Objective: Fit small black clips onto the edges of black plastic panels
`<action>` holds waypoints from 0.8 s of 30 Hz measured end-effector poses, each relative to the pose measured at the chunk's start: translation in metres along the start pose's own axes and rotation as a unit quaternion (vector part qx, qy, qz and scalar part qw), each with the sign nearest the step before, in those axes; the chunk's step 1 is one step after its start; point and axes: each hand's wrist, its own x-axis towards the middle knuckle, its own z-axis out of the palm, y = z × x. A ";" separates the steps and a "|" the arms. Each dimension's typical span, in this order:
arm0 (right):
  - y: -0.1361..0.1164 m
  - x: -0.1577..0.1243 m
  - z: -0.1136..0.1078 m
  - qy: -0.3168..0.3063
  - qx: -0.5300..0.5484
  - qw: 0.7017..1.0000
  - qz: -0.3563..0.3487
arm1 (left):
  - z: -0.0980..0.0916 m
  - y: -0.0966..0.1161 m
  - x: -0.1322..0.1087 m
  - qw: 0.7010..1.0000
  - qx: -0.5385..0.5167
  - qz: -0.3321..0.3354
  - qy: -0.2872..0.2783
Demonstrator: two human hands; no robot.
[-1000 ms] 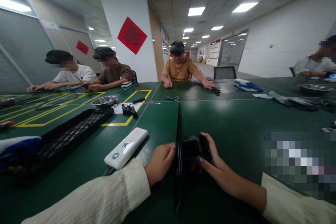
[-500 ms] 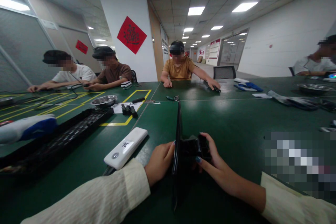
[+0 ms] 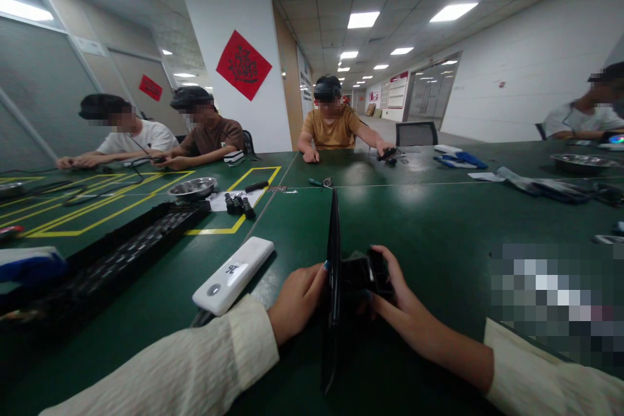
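A thin black panel (image 3: 333, 299) stands on edge in front of me, seen almost side-on. My left hand (image 3: 298, 299) grips its left face, with the thumb against the panel. To the right of the panel, a dark boxy part (image 3: 368, 273) sits close against it. My right hand (image 3: 397, 302) is closed around that part, index finger over its top and thumb below. Where the part meets the panel is too dark to make out. A white power bank (image 3: 234, 276) marked 26 lies by my left forearm.
A long black tray (image 3: 168, 221) lies at the left, a blue-and-white glove (image 3: 32, 266) beside it. Beyond are a metal bowl (image 3: 194, 187), black clips (image 3: 238, 205) and green-handled pliers (image 3: 319, 182). Several people sit around the green table (image 3: 439, 227).
The glove at the far left has moved left and down. Across the table, a person's outstretched hand has drawn back with a dark object. My hands have barely shifted.
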 end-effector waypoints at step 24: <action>0.005 0.004 -0.003 0.021 -0.035 0.999 0.001 | -0.004 0.009 0.000 1.000 -0.011 0.007 -0.027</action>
